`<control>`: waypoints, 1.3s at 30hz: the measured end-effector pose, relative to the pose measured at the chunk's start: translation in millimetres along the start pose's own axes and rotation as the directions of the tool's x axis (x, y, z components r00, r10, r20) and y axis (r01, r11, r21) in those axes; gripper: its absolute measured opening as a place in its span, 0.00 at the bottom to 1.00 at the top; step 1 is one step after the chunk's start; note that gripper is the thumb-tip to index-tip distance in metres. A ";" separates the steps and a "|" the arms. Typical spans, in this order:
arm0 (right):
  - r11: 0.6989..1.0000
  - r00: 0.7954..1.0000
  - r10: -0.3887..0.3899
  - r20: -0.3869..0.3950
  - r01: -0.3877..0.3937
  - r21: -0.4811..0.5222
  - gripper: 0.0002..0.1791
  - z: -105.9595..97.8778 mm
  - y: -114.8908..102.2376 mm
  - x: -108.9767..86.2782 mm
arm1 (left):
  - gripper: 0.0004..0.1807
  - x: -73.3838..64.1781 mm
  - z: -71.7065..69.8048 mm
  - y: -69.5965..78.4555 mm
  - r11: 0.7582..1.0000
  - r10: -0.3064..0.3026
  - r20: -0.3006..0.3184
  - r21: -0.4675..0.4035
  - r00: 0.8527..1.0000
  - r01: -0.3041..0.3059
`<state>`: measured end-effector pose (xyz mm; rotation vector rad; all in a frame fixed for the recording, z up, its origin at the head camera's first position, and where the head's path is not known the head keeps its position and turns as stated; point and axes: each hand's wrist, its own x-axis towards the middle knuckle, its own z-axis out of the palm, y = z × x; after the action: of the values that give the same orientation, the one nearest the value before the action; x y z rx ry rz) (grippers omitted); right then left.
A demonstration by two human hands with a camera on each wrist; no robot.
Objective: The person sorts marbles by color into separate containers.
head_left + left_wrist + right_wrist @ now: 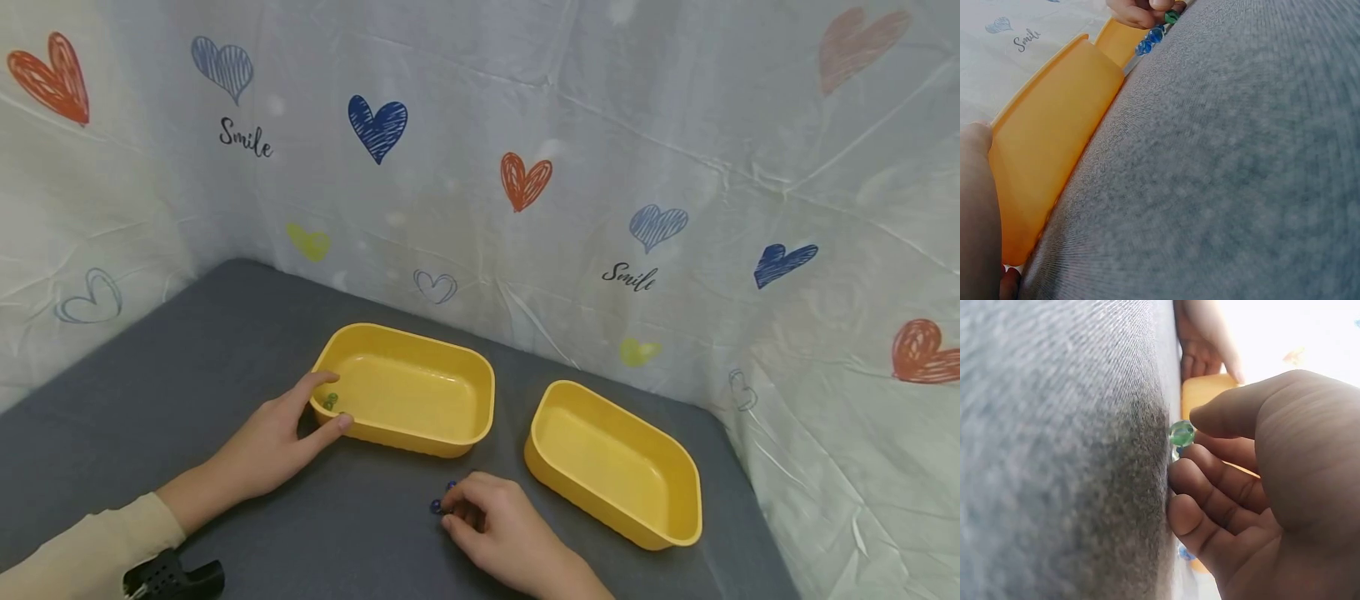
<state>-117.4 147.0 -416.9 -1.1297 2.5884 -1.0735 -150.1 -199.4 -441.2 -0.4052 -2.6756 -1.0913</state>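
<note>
My left hand [281,433] grips the left corner of a yellow tub [420,437], thumb on the near rim and fingers at the left side. Inside that corner lie green marbles [330,402]. On the grey cloth, my right hand [510,529] is low with curled fingers. In the right wrist view a green marble [1182,433] sits at the cloth between its thumb [1210,419] and fingertips; the hand hides this marble in the head view. Blue marbles [436,506] lie right by the index finger, seen also in the left wrist view as blue marbles [1155,34].
A second yellow tub [592,508] stands to the right, beyond the right hand. Grey cloth [360,533] covers the table. Behind it hangs a white curtain [465,100] printed with hearts. A black device [172,577] is at the left sleeve [97,542].
</note>
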 end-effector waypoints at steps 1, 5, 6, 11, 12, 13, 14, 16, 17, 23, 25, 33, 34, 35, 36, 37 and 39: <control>1.000 1.000 0.001 0.007 -0.001 -0.003 0.04 -0.3 0.2 -0.6 | 0.39 0.0 0.1 -0.2 1.000 0.000 0.002 -0.002 1.000 0.000; 1.000 0.999 0.009 0.038 -0.009 -0.004 0.04 -1.6 0.0 -3.0 | 0.39 0.0 0.4 -0.9 1.000 -0.002 0.003 -0.008 1.000 0.002; 1.000 0.999 0.012 0.045 -0.012 -0.005 0.04 -2.2 -0.3 -3.5 | 0.39 0.0 0.3 -0.8 1.000 -0.002 0.002 -0.007 1.000 0.002; 1.000 0.997 0.007 0.082 -0.005 -0.015 0.05 -3.7 -2.0 -4.9 | 0.38 -0.1 -0.2 -0.1 1.000 -0.005 -0.001 -0.002 1.000 0.005; 1.000 0.996 0.002 0.089 0.000 -0.018 0.05 -3.9 -2.5 -5.0 | 0.38 -0.2 -0.2 -0.2 1.000 -0.005 0.000 -0.003 1.000 0.005; 1.000 0.995 -0.001 0.096 0.003 -0.019 0.05 -3.8 -2.8 -5.1 | 0.38 -0.3 -0.1 -0.3 1.000 -0.005 0.000 -0.004 1.000 0.005; 1.000 0.995 -0.002 0.104 0.004 -0.021 0.05 -3.8 -3.1 -5.2 | 0.38 -0.4 0.2 -0.4 1.000 -0.005 0.001 -0.003 1.000 0.005; 1.000 0.993 -0.003 0.115 0.006 -0.024 0.05 -3.7 -3.3 -5.2 | 0.39 -0.4 0.4 -0.6 1.000 -0.007 0.002 -0.004 1.000 0.007; 1.000 0.993 0.001 0.119 0.002 -0.024 0.05 -3.7 -3.4 -5.2 | 0.39 -0.3 0.5 -0.6 1.000 -0.007 0.003 -0.003 1.000 0.007; 0.999 0.992 0.019 0.127 -0.015 -0.030 0.04 -4.5 -2.3 -5.5 | 0.39 0.0 0.3 -0.1 1.000 -0.002 -0.001 -0.004 1.000 0.002; 1.000 0.992 0.020 0.126 -0.017 -0.024 0.04 -4.6 -1.5 -5.8 | 0.39 0.0 0.2 -0.1 1.000 -0.001 -0.001 -0.004 1.000 0.001; 0.999 0.995 0.020 0.097 -0.024 0.040 0.05 -5.0 0.9 -6.4 | 0.39 0.2 0.3 -0.1 1.000 -0.008 0.008 -0.008 1.000 0.008; 0.999 0.995 0.022 0.095 -0.026 0.045 0.05 -5.1 1.1 -6.5 | 0.39 0.3 0.3 0.0 1.000 -0.008 0.009 -0.008 1.000 0.008; 0.998 0.996 0.022 0.092 -0.027 0.048 0.05 -5.4 1.1 -6.6 | 0.39 0.4 0.3 -0.1 1.000 -0.008 0.009 -0.008 1.000 0.008; 0.998 0.996 0.025 0.089 -0.029 0.050 0.05 -5.6 1.1 -6.4 | 0.39 0.4 0.3 -0.1 1.000 -0.007 0.009 -0.011 1.000 0.007; 0.998 0.996 0.025 0.085 -0.029 0.050 0.05 -5.9 1.0 -6.2 | 0.39 0.4 0.2 -0.2 1.000 -0.008 0.008 -0.013 1.000 0.008; 0.998 0.996 0.024 0.080 -0.028 0.053 0.05 -6.0 1.0 -5.4 | 0.39 0.3 -0.1 -0.4 1.000 -0.009 0.007 -0.012 1.000 0.009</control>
<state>-116.3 154.5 -414.0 -1.1005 2.4907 -1.0640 -150.5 -199.7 -441.2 -0.4002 -2.6812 -1.1112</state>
